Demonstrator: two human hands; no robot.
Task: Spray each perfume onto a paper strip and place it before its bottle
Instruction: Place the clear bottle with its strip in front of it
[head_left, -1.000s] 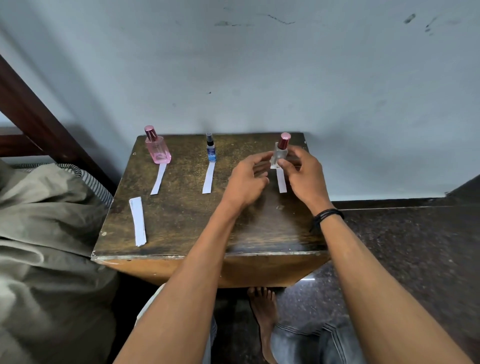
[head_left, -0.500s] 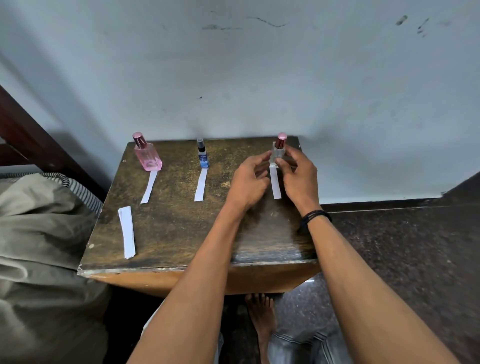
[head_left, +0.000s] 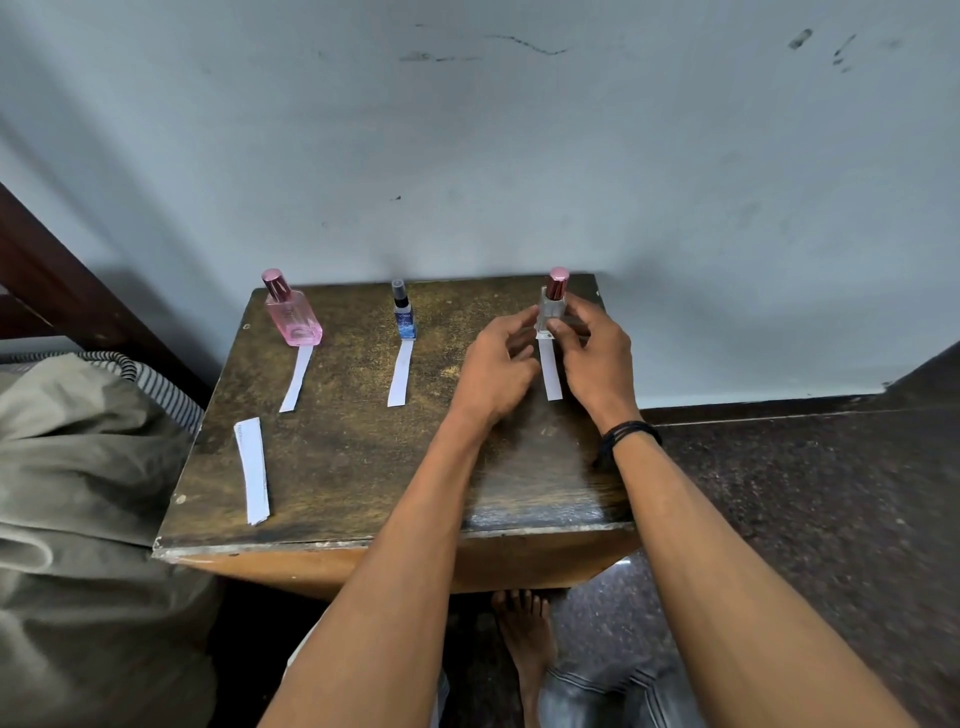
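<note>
Three perfume bottles stand along the back of the wooden table (head_left: 337, 467): a pink bottle (head_left: 292, 318), a small blue bottle (head_left: 404, 319) and a clear bottle with a red cap (head_left: 554, 301). A white paper strip lies in front of each: one before the pink bottle (head_left: 297, 378), one before the blue bottle (head_left: 400, 379), one before the clear bottle (head_left: 550, 375). My right hand (head_left: 595, 358) grips the clear bottle, thumb on its lower front and fingers behind. My left hand (head_left: 496, 366) is just left of it, fingers loosely curled, index tip at the bottle's side.
A small stack of spare paper strips (head_left: 252, 470) lies near the table's left front corner. A wall rises right behind the table. Grey-green fabric (head_left: 78, 493) and a dark wooden frame are at the left. A bare foot (head_left: 522, 629) is under the table's front edge.
The camera has shifted slightly. Both hands stay at the clear bottle, which now stands upright at the top end of its strip.
</note>
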